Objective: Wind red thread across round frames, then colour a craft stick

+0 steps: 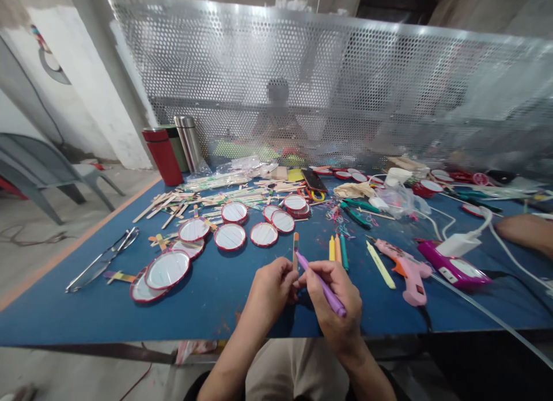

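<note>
My left hand [273, 283] is closed on a wooden craft stick [296, 245] and holds it upright above the table's front part. Orange shows at the stick's top, with a dark band below it. In my right hand [334, 297] is a purple marker [326, 291], its tip at or very close to the stick's coloured part. Just beyond that hand lie a yellow marker [332, 248], an orange marker [338, 251] and a teal marker [344, 252], side by side. A pale yellow-green marker [380, 265] lies farther right.
Several round red-rimmed discs [230, 237] lie left of my hands, with loose craft sticks [173, 205] behind them. Eyeglasses [103, 261] rest at the left. To the right are a pink glue gun [406, 268], a purple power strip [453, 265] with cables, and another person's arm [525, 233].
</note>
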A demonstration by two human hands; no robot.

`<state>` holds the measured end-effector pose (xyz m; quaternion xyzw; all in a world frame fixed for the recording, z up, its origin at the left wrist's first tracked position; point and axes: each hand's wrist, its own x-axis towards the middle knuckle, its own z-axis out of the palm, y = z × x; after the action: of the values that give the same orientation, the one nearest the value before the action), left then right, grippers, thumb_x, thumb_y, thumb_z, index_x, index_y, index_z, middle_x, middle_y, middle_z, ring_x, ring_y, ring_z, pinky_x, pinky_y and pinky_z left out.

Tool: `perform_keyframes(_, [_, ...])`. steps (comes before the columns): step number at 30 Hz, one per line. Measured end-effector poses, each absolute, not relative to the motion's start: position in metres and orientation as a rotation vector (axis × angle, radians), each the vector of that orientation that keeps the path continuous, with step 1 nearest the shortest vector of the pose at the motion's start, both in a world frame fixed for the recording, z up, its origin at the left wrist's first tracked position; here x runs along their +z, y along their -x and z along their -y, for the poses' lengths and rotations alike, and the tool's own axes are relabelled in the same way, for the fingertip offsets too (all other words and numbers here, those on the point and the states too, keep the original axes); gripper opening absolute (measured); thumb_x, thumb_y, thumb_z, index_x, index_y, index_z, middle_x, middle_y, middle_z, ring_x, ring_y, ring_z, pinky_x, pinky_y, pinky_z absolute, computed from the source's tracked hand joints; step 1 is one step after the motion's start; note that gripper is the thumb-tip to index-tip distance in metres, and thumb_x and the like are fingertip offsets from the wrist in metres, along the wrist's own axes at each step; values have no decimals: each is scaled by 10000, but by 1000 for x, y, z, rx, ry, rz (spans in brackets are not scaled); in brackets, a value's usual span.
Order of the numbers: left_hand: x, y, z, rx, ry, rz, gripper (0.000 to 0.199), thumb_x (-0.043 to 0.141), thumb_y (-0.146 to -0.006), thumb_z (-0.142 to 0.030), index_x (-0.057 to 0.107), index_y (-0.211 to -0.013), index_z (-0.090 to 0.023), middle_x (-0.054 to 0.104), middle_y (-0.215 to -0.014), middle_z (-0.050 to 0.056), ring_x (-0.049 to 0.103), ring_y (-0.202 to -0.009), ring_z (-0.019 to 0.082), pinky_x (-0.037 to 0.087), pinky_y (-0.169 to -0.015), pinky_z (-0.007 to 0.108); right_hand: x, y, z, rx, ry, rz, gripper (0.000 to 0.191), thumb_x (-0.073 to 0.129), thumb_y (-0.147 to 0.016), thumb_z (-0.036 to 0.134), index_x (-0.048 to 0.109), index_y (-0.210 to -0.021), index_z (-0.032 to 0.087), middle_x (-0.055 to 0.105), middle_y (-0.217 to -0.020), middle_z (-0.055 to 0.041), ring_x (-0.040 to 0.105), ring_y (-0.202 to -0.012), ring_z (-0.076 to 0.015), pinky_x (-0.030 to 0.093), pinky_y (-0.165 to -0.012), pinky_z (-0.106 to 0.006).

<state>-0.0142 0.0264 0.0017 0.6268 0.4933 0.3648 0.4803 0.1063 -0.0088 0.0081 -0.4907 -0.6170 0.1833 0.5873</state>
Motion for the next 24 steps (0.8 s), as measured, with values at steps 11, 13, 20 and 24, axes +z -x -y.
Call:
perform_keyframes(11, [3, 13, -28, 874, -1497, -1218, 147, 467, -784, -301, 461, -659, -224, 536, -481, -52, 556, -444, 131, 418, -473, 217, 5, -107, 11, 405, 1141, 1372, 40, 555, -877, 203, 579, -904, 183, 669, -680, 13, 660, -587, -116, 538, -580, -206])
perform_keyframes(13, [3, 13, -27, 879, -1500, -1213, 139, 467, -783, -301, 467, -668, -223, 539, -484, -52, 559, -447, 132, 420, -479, 219, 6, -106, 11, 397, 1138, 1367, 37, 553, -880, 201, 578, -899, 182, 668, -671, 12, 659, -585, -119, 538, -584, -214])
perform_keyframes(20, [2, 14, -27, 871, -1530, -1224, 170, 453, -802, -301, 442, -651, -223, 530, -480, -52, 559, -447, 132, 410, -472, 217, 8, -106, 11, 426, 1130, 1390, 43, 549, -882, 203, 576, -904, 178, 669, -689, -4, 661, -601, -134, 544, -580, -237])
perform_keyframes(24, [2, 14, -26, 885, -1540, -1201, 162, 453, -808, -295, 457, -664, -220, 530, -480, -54, 552, -442, 127, 413, -474, 214, 7, -106, 10, 422, 1119, 1423, 48, 554, -876, 205, 575, -912, 180, 676, -705, -9, 669, -604, -137, 550, -571, -234])
